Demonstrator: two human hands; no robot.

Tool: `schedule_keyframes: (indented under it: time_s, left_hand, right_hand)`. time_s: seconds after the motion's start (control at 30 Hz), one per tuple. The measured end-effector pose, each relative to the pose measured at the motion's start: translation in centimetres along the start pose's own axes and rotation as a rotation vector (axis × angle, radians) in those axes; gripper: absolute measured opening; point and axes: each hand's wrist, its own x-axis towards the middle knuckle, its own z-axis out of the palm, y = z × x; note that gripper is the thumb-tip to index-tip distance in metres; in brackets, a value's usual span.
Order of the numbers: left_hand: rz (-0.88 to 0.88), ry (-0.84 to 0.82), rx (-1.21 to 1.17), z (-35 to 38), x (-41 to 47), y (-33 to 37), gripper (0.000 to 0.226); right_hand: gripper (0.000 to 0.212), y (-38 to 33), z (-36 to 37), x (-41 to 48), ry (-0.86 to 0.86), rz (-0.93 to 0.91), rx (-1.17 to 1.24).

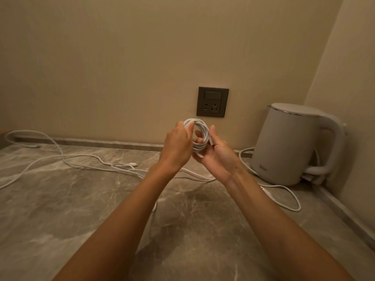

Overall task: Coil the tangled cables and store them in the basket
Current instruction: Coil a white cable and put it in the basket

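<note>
head view, from the left: well to the left of the wall socket (212, 102) and lower down, loose white cables (60, 157) sprawl in long loops over the counter (60, 209), a grey-brown stone-look slab with pale veins and a dull sheen. they are thin, round and limp, and one small plug end (134, 164) lies among them. just below the socket, the left hand (178, 147) pinches the top of the coil (200, 132) with curled fingers. the right hand (220, 159) grips the same coil, fingers hooked through its hole and thumb laid along its outer side. the coil is a tight ring of several white turns, held in the air clear of the counter. to do this step well, i would make every turn the same size, pinch firmly where the turns gather, and wrap any loose tail round the ring so it cannot spring open. right of the socket and lower, another white cable (292, 199) snakes in front of a smooth, matt, off-white kettle (292, 145) with a rounded handle. no basket is in view.
</note>
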Motion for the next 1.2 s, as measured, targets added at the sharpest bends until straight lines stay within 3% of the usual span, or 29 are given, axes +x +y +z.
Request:
schedule_keyframes:
  time_s: [0.23,0.33,0.43,0.57,0.67,0.87,0.97,1.07,1.2]
  left_hand:
    - [0.022,-0.122,-0.070,0.2,-0.2,-0.3,0.034]
    - [0.074,-0.139,-0.075,-0.9,0.3,-0.6,0.033]
    - [0.130,-0.011,-0.009,-2.1,1.3,-1.3,0.028]
    - [0.234,0.025,-0.103,-2.5,1.3,0.0,0.025]
    - [0.300,-0.020,-0.050,-2.0,0.8,1.0,0.025]
    - [0.032,-0.010,-0.207,-2.4,1.8,-0.6,0.033]
    - [-0.046,-0.027,-0.354,-2.6,1.6,-0.3,0.035]
    - [0.086,-0.088,-0.356,-2.4,0.8,0.8,0.031]
    - [0.280,-0.287,-0.189,-0.9,-0.7,2.2,0.026]
  right_hand:
    - [0.033,-0.1,0.2,0.2,0.088,-0.221,-0.154]
    - [0.033,-0.6,-0.2,-0.2,0.145,-0.358,-0.568]
    - [0.033,-0.7,-0.9,-0.2,0.206,-0.457,-1.004]
    - [0.026,0.0,-2.0,0.2,0.285,-0.518,-1.320]
    - [0.029,-0.4,-2.4,0.4,0.319,-0.506,-1.191]
    - [0.033,-1.9,-2.6,0.1,0.073,-0.378,-1.016]
    - [0.035,-2.0,-2.3,0.0,0.082,-0.377,-0.962]
    - [0.034,-2.3,-2.0,0.2,0.227,-0.429,-0.898]
    - [0.034,-2.5,-2.1,0.2,0.382,-0.449,-0.700]
